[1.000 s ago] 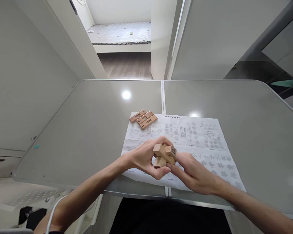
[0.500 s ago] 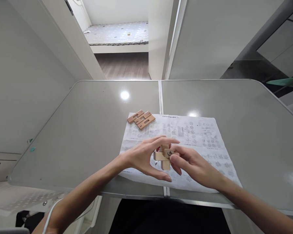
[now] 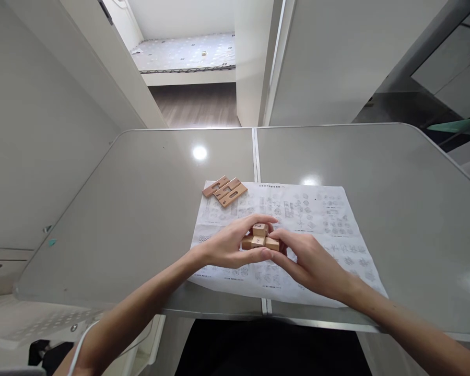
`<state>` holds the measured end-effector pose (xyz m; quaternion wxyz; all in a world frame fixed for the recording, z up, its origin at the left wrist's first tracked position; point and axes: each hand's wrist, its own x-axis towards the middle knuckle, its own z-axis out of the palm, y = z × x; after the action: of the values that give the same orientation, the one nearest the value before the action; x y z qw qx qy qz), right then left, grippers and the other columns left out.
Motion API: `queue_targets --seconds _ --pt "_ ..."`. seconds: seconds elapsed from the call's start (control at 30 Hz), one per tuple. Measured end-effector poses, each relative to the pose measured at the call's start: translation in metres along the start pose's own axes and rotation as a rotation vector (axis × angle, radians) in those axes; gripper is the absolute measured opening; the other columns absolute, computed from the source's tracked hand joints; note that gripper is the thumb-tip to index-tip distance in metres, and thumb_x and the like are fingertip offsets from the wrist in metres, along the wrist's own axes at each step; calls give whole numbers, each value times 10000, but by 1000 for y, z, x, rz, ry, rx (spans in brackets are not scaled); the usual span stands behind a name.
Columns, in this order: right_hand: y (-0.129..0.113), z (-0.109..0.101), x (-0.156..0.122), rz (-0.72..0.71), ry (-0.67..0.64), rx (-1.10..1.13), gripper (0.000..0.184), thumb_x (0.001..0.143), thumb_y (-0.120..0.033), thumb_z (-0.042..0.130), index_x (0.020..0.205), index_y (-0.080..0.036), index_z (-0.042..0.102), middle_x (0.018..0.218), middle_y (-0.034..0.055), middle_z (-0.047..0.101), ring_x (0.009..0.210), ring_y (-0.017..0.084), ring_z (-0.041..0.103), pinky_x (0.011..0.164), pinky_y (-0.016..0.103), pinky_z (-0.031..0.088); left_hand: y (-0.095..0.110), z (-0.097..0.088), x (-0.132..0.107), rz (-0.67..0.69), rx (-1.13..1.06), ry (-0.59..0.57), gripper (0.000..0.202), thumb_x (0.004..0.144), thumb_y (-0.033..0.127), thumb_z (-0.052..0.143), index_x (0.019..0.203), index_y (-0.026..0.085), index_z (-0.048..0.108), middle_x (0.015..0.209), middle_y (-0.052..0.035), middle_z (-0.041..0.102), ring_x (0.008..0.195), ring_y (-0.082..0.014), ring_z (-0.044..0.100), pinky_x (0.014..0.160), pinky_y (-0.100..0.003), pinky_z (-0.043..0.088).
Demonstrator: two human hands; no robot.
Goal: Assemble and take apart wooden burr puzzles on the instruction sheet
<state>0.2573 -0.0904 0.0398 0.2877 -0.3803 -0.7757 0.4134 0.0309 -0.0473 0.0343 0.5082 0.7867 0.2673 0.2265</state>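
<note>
A small wooden interlocking puzzle (image 3: 259, 241), made of crossed blocks with dark marks on their ends, sits between my two hands above the printed sheet. My left hand (image 3: 237, 244) curves round its left side, fingers behind and thumb in front, closed on it. From the right, my right hand (image 3: 303, 256) grips the puzzle between fingers and thumb. The undersides of the blocks are hidden. Beyond my left hand, several flat slotted wooden pieces (image 3: 225, 191) with dark numbers lie side by side on the sheet's upper left corner.
A creased paper sheet (image 3: 348, 224) with small printed diagrams lies under my hands. The grey table (image 3: 149, 209) has a metal seam (image 3: 256, 156) down its middle. Past the table stand a white door panel (image 3: 254, 62) and a bed (image 3: 188, 52).
My left hand has gone from spread fingers to closing round the puzzle. The puzzle has been turned, so different block ends face me. My right hand has kept its hold.
</note>
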Motion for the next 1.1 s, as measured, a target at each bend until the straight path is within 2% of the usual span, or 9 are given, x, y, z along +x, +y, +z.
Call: queue_targets --seconds 0.13,0.3,0.43,0.53,0.67,0.73,0.83,0.93,1.1 --pt "2 0 -1 -77 61 -78 158 1081 -324 539 983 -209 584 701 -37 587 543 113 506 519 247 380 1 1 1 11 36 22 573 977 469 645 1458 218 458 1195 -115 700 1056 -261 699 892 -392 562" --pt "11 6 -1 -192 262 -351 149 1072 -295 575 963 -192 577 713 -20 621 559 117 566 538 251 387 0 5 4 133 254 285 507 937 396 715 1380 229 533 1329 -141 589 1249 -294 589 1026 -469 536" --pt "17 8 1 -250 358 -518 193 1063 -329 596 938 -186 564 689 -17 608 538 123 562 517 262 354 -5 10 6 192 322 377 434 964 351 691 1364 228 577 1234 -119 579 1186 -265 597 1010 -456 553" --pt "21 3 2 -217 284 -465 184 1079 -345 555 976 -193 561 753 0 638 574 129 598 518 256 372 -12 12 5 125 333 387 344 1021 353 605 1341 225 597 1200 -106 578 1098 -235 624 945 -423 581" --pt "34 -8 2 -148 121 -375 191 1102 -376 490 1023 -211 548 833 19 659 616 136 618 539 253 426 -20 12 5 30 321 242 246 1071 322 504 1269 219 608 1283 -108 579 1108 -213 647 981 -409 575" --pt "41 -12 1 -130 116 -371 203 1092 -405 507 1026 -215 531 811 9 647 603 139 612 535 256 431 -22 11 5 42 302 208 214 1080 296 474 1230 213 602 1284 -109 594 1152 -222 642 1001 -411 568" --pt "47 -14 3 -122 119 -401 232 1084 -442 510 1088 -211 514 902 38 665 642 154 633 531 261 437 -22 10 6 84 287 187 200 1080 271 469 1234 222 586 1292 -110 606 1196 -230 635 1015 -406 561" --pt "46 -15 9 -160 42 -465 212 1105 -410 464 1104 -205 518 974 60 665 682 160 628 537 264 436 -21 9 5 99 295 156 227 1077 253 472 1282 235 566 1345 -120 579 1202 -231 639 1021 -407 560" --pt "46 -16 15 -278 -82 -529 204 1122 -359 411 1065 -193 516 915 54 641 706 176 600 567 282 430 -19 8 2 114 309 126 219 1070 214 458 1261 223 565 1355 -129 567 1194 -230 641 1019 -398 561"
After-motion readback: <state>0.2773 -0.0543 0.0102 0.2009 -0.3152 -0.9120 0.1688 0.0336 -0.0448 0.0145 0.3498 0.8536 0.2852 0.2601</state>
